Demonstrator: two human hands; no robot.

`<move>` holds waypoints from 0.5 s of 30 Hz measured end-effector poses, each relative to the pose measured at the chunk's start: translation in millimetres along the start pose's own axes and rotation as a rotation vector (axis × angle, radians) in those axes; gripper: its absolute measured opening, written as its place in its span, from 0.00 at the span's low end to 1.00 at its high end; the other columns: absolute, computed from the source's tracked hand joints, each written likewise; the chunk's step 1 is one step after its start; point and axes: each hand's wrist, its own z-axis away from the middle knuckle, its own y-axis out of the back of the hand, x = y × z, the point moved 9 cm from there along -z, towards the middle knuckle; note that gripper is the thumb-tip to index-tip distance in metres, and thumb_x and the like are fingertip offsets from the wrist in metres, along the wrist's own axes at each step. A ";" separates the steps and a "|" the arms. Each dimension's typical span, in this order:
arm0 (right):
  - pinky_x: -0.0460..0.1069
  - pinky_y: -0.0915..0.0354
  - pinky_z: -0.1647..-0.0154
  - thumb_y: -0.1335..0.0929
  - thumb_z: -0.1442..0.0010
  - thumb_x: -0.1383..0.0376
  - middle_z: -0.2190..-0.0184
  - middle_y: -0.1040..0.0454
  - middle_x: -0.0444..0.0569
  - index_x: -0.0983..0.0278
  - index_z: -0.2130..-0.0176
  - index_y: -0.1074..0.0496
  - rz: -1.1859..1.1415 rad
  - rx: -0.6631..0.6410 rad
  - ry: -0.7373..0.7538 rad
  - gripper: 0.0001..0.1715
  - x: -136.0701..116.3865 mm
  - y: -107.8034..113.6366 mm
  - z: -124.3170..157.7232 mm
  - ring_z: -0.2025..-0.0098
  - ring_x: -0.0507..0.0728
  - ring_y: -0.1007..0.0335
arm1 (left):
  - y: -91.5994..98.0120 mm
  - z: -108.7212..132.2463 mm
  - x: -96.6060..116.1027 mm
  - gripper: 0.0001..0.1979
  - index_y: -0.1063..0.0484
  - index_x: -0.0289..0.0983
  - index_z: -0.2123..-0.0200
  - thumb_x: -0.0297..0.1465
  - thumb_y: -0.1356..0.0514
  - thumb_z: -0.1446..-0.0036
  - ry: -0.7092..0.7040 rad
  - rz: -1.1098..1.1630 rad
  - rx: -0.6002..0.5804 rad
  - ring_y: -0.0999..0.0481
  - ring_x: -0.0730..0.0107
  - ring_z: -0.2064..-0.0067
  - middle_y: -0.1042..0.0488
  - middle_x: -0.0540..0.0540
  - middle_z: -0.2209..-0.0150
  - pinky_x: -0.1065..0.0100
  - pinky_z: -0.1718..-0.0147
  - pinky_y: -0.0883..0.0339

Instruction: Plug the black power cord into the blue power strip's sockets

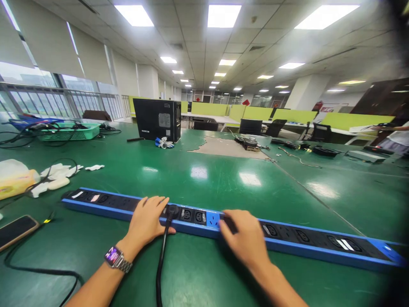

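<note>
A long power strip (196,230) with a blue casing and black socket panels lies across the green table in front of me. My left hand (147,217), a watch on its wrist, wraps over the strip left of its middle, the thumb along the near side. A black plug (172,210) sits on a socket beside my left fingers, and its thick power cord (162,260) runs down toward me. My right hand (246,238) bends over the strip right of the blue socket (212,219), with thumb and forefinger across its width. Its other fingers are mostly hidden.
Left are a smartphone (17,231), a thin black cable (47,270), white tissues (59,171) and a green basket (72,132) of cables. A black computer case (156,119) stands farther back near blue-white gloves (164,143). Electronic parts (251,143) lie at the far right. A person (396,138) stands at the right edge.
</note>
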 end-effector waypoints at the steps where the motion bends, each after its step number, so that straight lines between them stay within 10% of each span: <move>1: 0.55 0.39 0.53 0.35 0.41 0.58 0.59 0.23 0.52 0.61 0.55 0.27 -0.040 -0.035 0.048 0.16 -28.0 -12.1 -4.7 0.57 0.60 0.31 | -0.2 0.5 0.7 0.41 0.32 0.39 0.46 0.54 0.33 0.61 -0.009 0.001 0.003 0.30 0.48 0.46 0.27 0.36 0.47 0.47 0.44 0.45; 7: 0.56 0.38 0.54 0.33 0.43 0.65 0.57 0.24 0.50 0.58 0.48 0.31 -0.185 -0.122 0.240 0.22 -134.7 -60.3 -31.4 0.55 0.60 0.33 | 5.4 2.1 3.5 0.29 0.31 0.41 0.47 0.41 0.34 0.53 -0.004 -0.009 0.047 0.28 0.53 0.48 0.26 0.40 0.49 0.50 0.45 0.43; 12: 0.55 0.38 0.51 0.37 0.37 0.62 0.54 0.25 0.52 0.62 0.51 0.30 -0.325 0.176 0.045 0.16 -68.4 -21.1 -24.9 0.52 0.59 0.33 | 1.9 0.7 1.7 0.39 0.31 0.39 0.46 0.50 0.32 0.61 0.011 0.010 0.026 0.29 0.49 0.48 0.25 0.39 0.50 0.48 0.45 0.44; 15: 0.54 0.36 0.52 0.37 0.37 0.58 0.55 0.24 0.52 0.61 0.50 0.30 -0.333 0.106 -0.002 0.18 -22.1 -11.8 -11.9 0.53 0.58 0.31 | 0.3 1.0 -0.8 0.42 0.31 0.41 0.47 0.53 0.31 0.64 0.010 0.013 0.035 0.29 0.49 0.48 0.25 0.40 0.50 0.48 0.45 0.45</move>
